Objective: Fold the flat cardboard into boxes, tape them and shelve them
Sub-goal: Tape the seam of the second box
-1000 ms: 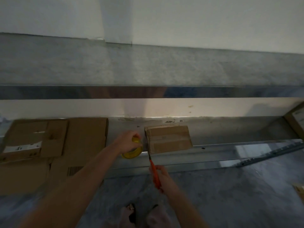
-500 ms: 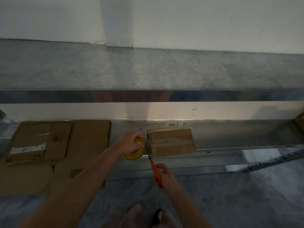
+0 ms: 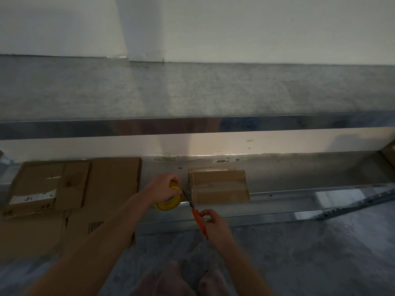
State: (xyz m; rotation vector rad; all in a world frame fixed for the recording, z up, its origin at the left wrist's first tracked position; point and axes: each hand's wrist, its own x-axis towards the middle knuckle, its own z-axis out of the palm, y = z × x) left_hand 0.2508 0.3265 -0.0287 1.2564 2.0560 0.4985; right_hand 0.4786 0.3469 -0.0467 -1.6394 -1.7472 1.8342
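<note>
1 box (image 3: 219, 186); L grip (image 3: 162, 188) clasps 1 tape roll (image 3: 168, 205); R grip (image 3: 214, 226) pinches 1 scissors (image 3: 198, 217).

I am in a bare storeroom or packing corner. A long grey galvanised metal shelf (image 3: 192, 90) runs along a plain white painted wall (image 3: 256, 28), with a lower metal shelf (image 3: 299, 174) just above a grey marbled floor (image 3: 320, 253). Flat brown cardboard sheets (image 3: 113, 180) lie stacked at its left, near a small taped brown cardboard box (image 3: 218, 186). The yellow tape roll (image 3: 168, 205) in my left hand (image 3: 160, 189) and the orange-handled scissors (image 3: 199, 221) in my right hand (image 3: 215, 225) point to packing work.
</note>
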